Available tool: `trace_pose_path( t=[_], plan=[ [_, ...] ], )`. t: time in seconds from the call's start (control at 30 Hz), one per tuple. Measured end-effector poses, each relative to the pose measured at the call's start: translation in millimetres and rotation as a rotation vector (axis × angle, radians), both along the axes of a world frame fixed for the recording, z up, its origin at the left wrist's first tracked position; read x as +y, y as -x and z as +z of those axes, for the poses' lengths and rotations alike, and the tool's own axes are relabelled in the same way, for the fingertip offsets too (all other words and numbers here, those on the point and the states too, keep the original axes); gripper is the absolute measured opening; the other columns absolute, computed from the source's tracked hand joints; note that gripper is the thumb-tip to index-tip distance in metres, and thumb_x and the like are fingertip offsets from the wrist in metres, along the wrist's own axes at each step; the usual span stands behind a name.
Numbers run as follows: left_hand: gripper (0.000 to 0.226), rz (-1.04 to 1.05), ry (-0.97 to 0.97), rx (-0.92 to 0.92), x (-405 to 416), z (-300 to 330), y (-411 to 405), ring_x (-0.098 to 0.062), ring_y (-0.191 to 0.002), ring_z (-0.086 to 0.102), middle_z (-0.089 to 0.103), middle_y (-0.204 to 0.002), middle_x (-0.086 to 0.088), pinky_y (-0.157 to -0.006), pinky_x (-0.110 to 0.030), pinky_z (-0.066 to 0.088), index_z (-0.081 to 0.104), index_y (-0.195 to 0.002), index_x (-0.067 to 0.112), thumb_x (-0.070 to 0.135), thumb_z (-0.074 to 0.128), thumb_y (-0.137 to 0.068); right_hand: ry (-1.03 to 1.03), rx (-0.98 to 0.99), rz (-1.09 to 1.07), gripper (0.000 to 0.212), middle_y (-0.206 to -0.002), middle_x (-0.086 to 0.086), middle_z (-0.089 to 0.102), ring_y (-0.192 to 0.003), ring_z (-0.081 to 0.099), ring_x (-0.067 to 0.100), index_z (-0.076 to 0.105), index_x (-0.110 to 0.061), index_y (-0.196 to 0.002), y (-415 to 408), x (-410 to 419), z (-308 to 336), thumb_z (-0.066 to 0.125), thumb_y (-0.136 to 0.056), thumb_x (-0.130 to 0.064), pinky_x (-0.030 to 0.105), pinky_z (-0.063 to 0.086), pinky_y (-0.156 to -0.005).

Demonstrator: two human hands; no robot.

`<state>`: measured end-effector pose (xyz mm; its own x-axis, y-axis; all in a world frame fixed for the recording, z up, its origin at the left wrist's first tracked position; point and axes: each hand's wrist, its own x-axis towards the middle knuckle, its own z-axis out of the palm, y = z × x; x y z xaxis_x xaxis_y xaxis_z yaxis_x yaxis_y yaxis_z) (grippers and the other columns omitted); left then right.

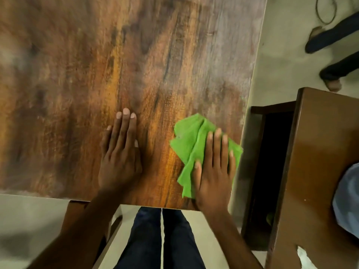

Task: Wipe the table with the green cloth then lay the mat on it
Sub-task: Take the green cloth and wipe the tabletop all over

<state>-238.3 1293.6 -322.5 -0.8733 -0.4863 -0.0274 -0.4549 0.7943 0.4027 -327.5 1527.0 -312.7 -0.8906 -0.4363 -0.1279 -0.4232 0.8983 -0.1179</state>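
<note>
A crumpled green cloth lies on the brown wooden table near its front right corner. My right hand presses flat on top of the cloth, fingers spread over it and pointing away from me. My left hand rests palm down on the bare wood to the left of the cloth, holding nothing. A pale blue fabric thing lies on a second piece of wooden furniture at the right edge; I cannot tell whether it is the mat.
A brown wooden cabinet or desk stands close to the table's right side, with a dark gap between. Another person's legs stand on the floor at the upper right. A wooden stool sits below the table's front edge.
</note>
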Motion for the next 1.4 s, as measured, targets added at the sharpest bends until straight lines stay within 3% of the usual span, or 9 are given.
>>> trace_pose_path(
  t=[0.13, 0.23, 0.47, 0.73, 0.83, 1.07, 1.17, 1.27, 1.4],
  plan=[
    [0.06, -0.015, 0.025, 0.004, -3.3, -2.1, -0.3, -0.021, -0.168, 0.011, 0.014, -0.181, -0.004, -0.135, -0.048, 0.016, 0.02, -0.172, 0.012, 0.024, 0.027, -0.114, -0.08, -0.076, -0.001, 0.068, -0.181, 0.005, 0.01, -0.168, 0.012, 0.026, 0.013, -0.016, -0.173, -87.9, 33.1, 4.7, 0.019, -0.112, -0.046, 0.05, 0.011, -0.135],
    [0.059, -0.007, 0.022, 0.014, -3.3, -1.9, 0.9, -0.021, -0.168, 0.012, 0.016, -0.18, -0.005, -0.135, -0.047, 0.016, 0.021, -0.171, 0.011, 0.026, 0.023, -0.114, -0.075, -0.127, 0.018, 0.068, -0.181, 0.003, 0.013, -0.168, 0.014, 0.024, 0.014, -0.017, -0.173, -81.9, 42.3, 5.3, 0.021, -0.112, -0.046, 0.043, 0.005, -0.136],
    [0.059, -0.016, 0.003, -0.004, -3.7, 8.4, 3.0, -0.022, -0.168, 0.012, 0.016, -0.18, -0.009, -0.135, -0.045, 0.016, 0.018, -0.171, 0.008, 0.019, 0.024, -0.113, -0.021, -0.212, 0.208, 0.068, -0.182, -0.001, 0.009, -0.168, 0.01, 0.021, 0.015, -0.021, -0.173, -35.9, 56.3, 19.3, 0.03, -0.112, -0.045, 0.039, 0.007, -0.135],
    [0.056, 0.04, -0.194, 0.129, -9.9, 18.8, 0.6, -0.027, -0.165, 0.025, 0.03, -0.175, -0.014, -0.132, -0.049, 0.023, 0.033, -0.166, 0.001, 0.016, 0.029, -0.112, -0.117, -0.126, 1.032, 0.062, -0.182, 0.0, 0.01, -0.168, 0.01, 0.023, 0.016, -0.029, -0.173, 2.6, 14.1, 12.7, 0.027, -0.114, -0.044, 0.045, 0.005, -0.134],
    [0.055, 0.051, -0.215, 0.135, -11.1, 22.2, 0.2, -0.026, -0.165, 0.024, 0.029, -0.176, -0.013, -0.132, -0.049, 0.023, 0.034, -0.166, 0.002, 0.015, 0.033, -0.112, -0.042, -0.103, 1.201, 0.063, -0.182, -0.002, 0.008, -0.168, 0.008, 0.021, 0.014, -0.028, -0.173, -8.9, -23.2, 4.6, 0.031, -0.115, -0.044, 0.044, 0.005, -0.135],
    [0.059, 0.09, -0.135, 0.091, 0.4, 17.8, 4.6, -0.025, -0.167, 0.018, 0.023, -0.178, -0.014, -0.133, -0.053, 0.024, 0.028, -0.169, 0.005, 0.026, 0.038, -0.115, -0.014, -0.09, 1.186, 0.064, -0.182, -0.003, 0.009, -0.168, 0.009, 0.017, 0.017, -0.027, -0.173, 20.0, 16.3, 8.0, 0.035, -0.114, -0.045, 0.042, 0.007, -0.135],
    [0.061, 0.474, -0.134, -0.02, 35.5, 11.8, 12.4, -0.019, -0.167, 0.004, 0.01, -0.181, -0.011, -0.135, -0.05, 0.017, 0.015, -0.17, 0.025, 0.044, 0.032, -0.116, -0.039, -0.077, 1.173, 0.065, -0.181, -0.005, 0.011, -0.168, 0.01, 0.016, 0.018, -0.028, -0.173, 53.3, 49.7, 6.9, 0.035, -0.112, -0.046, 0.04, 0.004, -0.135],
    [0.065, 0.704, -0.039, 0.144, 70.0, 13.8, 29.5, -0.023, -0.168, 0.011, 0.012, -0.179, -0.01, -0.136, -0.04, 0.012, 0.016, -0.172, 0.014, 0.043, 0.036, -0.117, -0.013, -0.083, 1.105, 0.068, -0.181, -0.007, 0.011, -0.167, 0.012, 0.014, 0.018, -0.027, -0.173, 86.6, 50.5, 7.7, 0.036, -0.11, -0.047, 0.039, 0.007, -0.134],
    [0.064, 0.851, -0.046, 0.087, 120.0, 16.7, 58.9, -0.018, -0.168, 0.004, 0.01, -0.181, -0.009, -0.136, -0.039, 0.007, 0.016, -0.172, 0.007, 0.029, 0.035, -0.115, 0.008, -0.093, 0.996, 0.067, -0.181, -0.007, 0.009, -0.167, 0.012, 0.014, 0.016, -0.025, -0.173, 140.6, 31.1, 7.6, 0.033, -0.111, -0.043, 0.04, 0.01, -0.135]
  ],
)
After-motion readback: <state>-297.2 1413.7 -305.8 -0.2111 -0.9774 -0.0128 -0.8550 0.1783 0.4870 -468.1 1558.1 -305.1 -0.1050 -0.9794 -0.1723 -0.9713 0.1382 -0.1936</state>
